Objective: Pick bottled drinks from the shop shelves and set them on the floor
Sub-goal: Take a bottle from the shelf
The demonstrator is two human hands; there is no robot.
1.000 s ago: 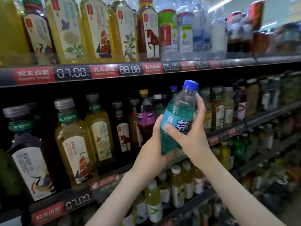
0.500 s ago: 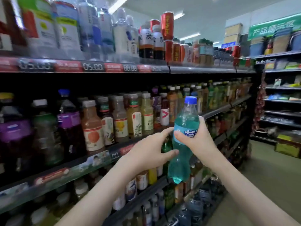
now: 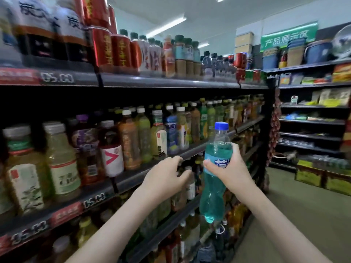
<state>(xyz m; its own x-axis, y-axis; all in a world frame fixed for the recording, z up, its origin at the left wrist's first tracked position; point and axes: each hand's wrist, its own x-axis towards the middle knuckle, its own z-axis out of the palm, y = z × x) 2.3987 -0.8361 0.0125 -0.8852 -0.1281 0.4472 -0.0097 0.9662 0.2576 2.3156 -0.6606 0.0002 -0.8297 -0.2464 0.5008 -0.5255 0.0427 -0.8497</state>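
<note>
Left of both hands, tall dark shelves: at least three tiers, crammed with bottled drinks in rows too blurred to count. Amber, yellow, green and purple liquids inside, mostly under white or grey caps. Above the left hand, on the top tier, red cans beside dark-labelled bottles. Right of the right hand and well apart, grey-green floor, with two yellow-green boxes at the foot of a second shelving unit. Just right of the left hand, one clear plastic bottle, upright in the air beside the middle tier. Holds turquoise drink up to the shoulder, with the neck clear above it. Sealed with one blue cap. Gripped round its blue-and-white label by the right hand, thumb in front. Left hand apart from the bottle, fingers loosely bent, holding nothing.
</note>
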